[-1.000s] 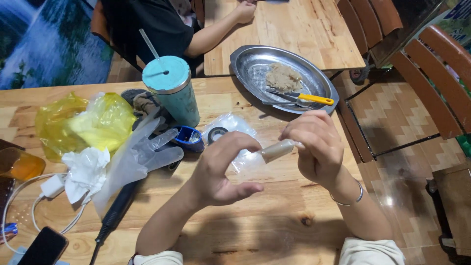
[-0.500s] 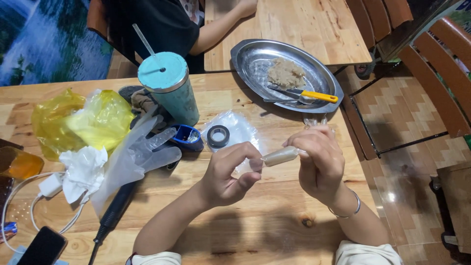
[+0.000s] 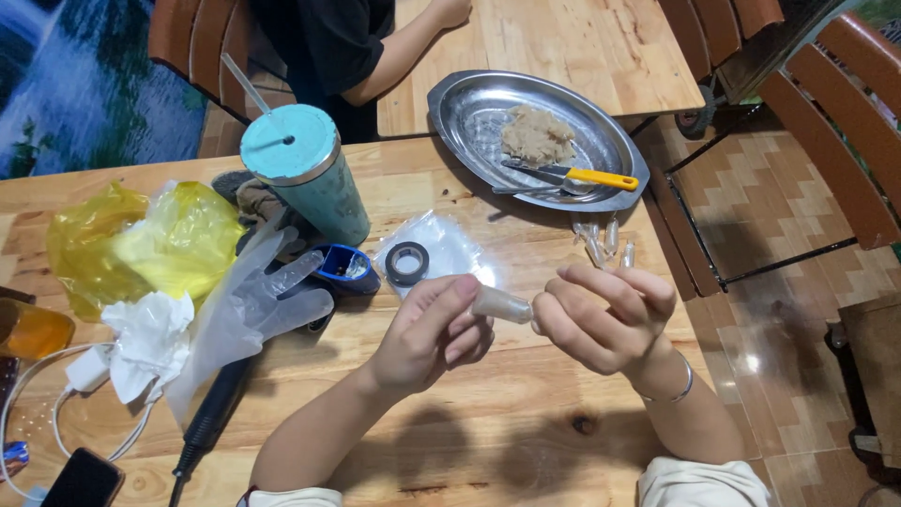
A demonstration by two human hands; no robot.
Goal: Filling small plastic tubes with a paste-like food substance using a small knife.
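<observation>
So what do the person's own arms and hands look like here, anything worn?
Both hands are bare, no gloves. The left hand has no jewellery in view. The right hand has a thin silver bangle at the wrist. Forearms are bare; pale short sleeves show at the bottom edge.

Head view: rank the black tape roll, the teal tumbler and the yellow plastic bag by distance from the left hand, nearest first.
1. Black tape roll, just beyond the left hand, on clear plastic.
2. Teal tumbler, farther back and to the left.
3. Yellow plastic bag, far left on the table.
</observation>
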